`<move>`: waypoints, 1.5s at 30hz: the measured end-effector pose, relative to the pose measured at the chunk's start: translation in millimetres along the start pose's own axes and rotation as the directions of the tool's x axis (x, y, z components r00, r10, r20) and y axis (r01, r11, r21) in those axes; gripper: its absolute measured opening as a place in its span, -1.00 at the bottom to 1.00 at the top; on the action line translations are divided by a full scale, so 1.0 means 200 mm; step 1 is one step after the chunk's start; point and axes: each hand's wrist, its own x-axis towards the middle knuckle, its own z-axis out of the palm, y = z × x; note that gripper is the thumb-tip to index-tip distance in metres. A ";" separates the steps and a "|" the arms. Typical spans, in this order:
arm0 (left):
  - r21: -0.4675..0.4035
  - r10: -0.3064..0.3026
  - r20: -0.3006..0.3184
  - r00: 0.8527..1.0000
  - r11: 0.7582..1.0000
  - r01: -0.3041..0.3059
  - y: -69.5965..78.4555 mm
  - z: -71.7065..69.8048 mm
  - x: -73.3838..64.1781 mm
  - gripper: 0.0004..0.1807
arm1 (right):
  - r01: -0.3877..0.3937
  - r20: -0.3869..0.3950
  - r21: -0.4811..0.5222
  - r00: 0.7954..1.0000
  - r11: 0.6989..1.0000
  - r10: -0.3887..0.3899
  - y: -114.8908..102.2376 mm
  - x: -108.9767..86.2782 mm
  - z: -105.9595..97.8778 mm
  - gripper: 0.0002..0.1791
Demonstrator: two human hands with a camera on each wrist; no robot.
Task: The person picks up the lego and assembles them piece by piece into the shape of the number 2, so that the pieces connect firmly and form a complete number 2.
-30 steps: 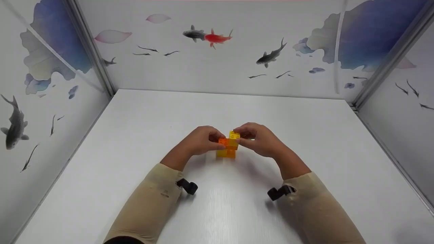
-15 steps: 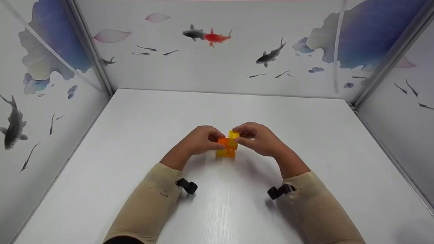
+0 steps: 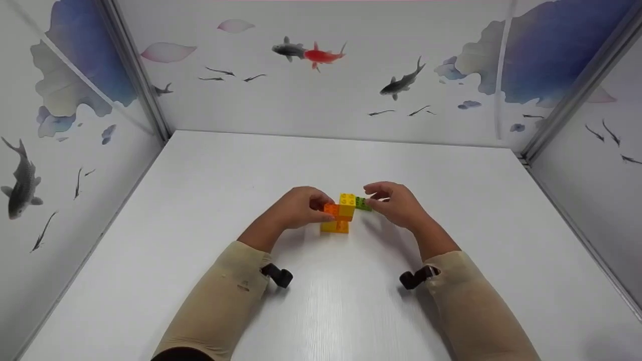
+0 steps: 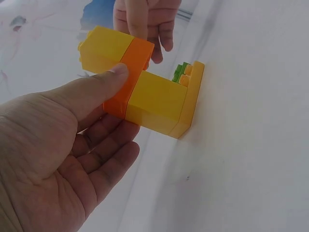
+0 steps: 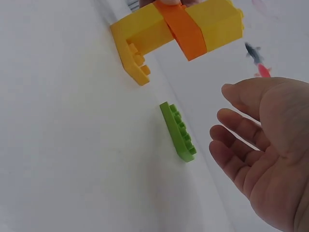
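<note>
Brick stack (image 4: 140, 94) in left hand (image 4: 55, 150), green brick (image 5: 176, 131) on table (image 3: 321, 301).

Your stepped yellow-and-orange plastic brick stack (image 3: 346, 211) stands upright; your green studded plastic brick (image 5: 177, 131) lies flat at its two o'clock.

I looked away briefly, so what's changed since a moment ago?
The right hand has let go of the yellow studded plastic block atop the stack and moved away to the right, leaving the flat green studded plastic brick on the white table plainly visible. The left hand still grips the orange plastic block; the stack stayed put.
</note>
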 end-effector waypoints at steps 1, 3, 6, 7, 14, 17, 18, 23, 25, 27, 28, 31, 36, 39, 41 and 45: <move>0.003 0.001 -0.001 1.000 1.000 -0.001 0.00 0.00 0.00 -0.57 | -0.017 0.003 0.003 1.000 1.000 0.017 0.01 0.01 0.00 -0.51; 0.002 0.003 -0.003 1.000 1.000 -0.003 0.00 0.00 0.00 -0.57 | -0.046 0.014 0.006 0.999 0.999 0.045 0.03 0.02 0.01 -0.49; -0.001 0.007 -0.004 1.000 1.000 -0.007 0.00 0.00 0.00 -0.57 | -0.091 0.036 -0.002 0.995 0.996 0.091 0.05 0.04 0.02 -0.47; -0.002 0.009 -0.004 1.000 1.000 -0.009 0.00 0.00 0.00 -0.57 | -0.104 0.044 -0.003 0.994 0.995 0.104 0.06 0.04 0.02 -0.47; -0.010 0.022 -0.006 1.000 1.000 -0.022 0.00 0.00 0.00 -0.57 | -0.111 0.049 -0.049 0.992 0.993 0.114 0.10 0.05 0.05 -0.51; -0.011 0.022 -0.009 1.000 1.000 -0.023 -0.01 0.00 0.00 -0.57 | -0.103 0.033 -0.059 0.994 0.993 0.105 0.11 0.06 0.05 -0.55; -0.012 0.020 -0.008 1.000 1.000 -0.020 -0.01 0.00 0.00 -0.57 | -0.098 0.031 -0.063 0.995 0.993 0.100 0.11 0.06 0.05 -0.56; -0.024 0.011 0.001 1.000 1.000 -0.011 -0.01 0.00 0.00 -0.57 | -0.095 0.027 -0.067 0.995 0.993 0.097 0.09 0.06 0.04 -0.57; -0.029 0.019 0.002 1.000 0.999 -0.019 -0.01 0.00 0.01 -0.58 | -0.089 0.025 -0.054 0.996 0.995 0.090 0.08 0.05 0.02 -0.56; -0.031 0.033 0.001 0.999 0.999 -0.033 -0.02 0.00 0.01 -0.59 | -0.076 0.013 -0.036 0.997 0.996 0.077 0.07 0.05 0.01 -0.56; -0.031 0.039 0.001 0.999 0.999 -0.039 -0.02 0.00 0.01 -0.59 | -0.065 0.005 -0.028 0.998 0.998 0.065 0.06 0.04 0.00 -0.56; -0.032 0.050 0.001 0.999 0.998 -0.050 -0.02 0.01 0.01 -0.59 | -0.044 -0.010 -0.014 0.999 0.999 0.044 0.04 0.03 -0.03 -0.57; -0.040 0.045 0.006 0.999 0.998 -0.045 -0.02 0.01 0.01 -0.60 | -0.046 -0.019 0.013 0.999 0.999 0.047 0.01 0.01 -0.05 -0.57; -0.040 0.042 0.006 0.999 0.998 -0.041 -0.02 0.00 0.01 -0.60 | -0.046 -0.029 0.015 0.998 0.999 0.047 0.00 0.01 -0.07 -0.58; -0.036 0.039 0.002 0.999 0.999 -0.039 -0.02 0.00 0.01 -0.59 | -0.041 -0.038 0.013 0.998 0.999 0.042 -0.02 0.00 -0.07 -0.58; -0.025 0.042 -0.004 0.999 0.999 -0.042 -0.02 0.01 0.01 -0.59 | -0.023 -0.050 0.008 0.999 1.000 0.023 -0.04 -0.02 -0.09 -0.59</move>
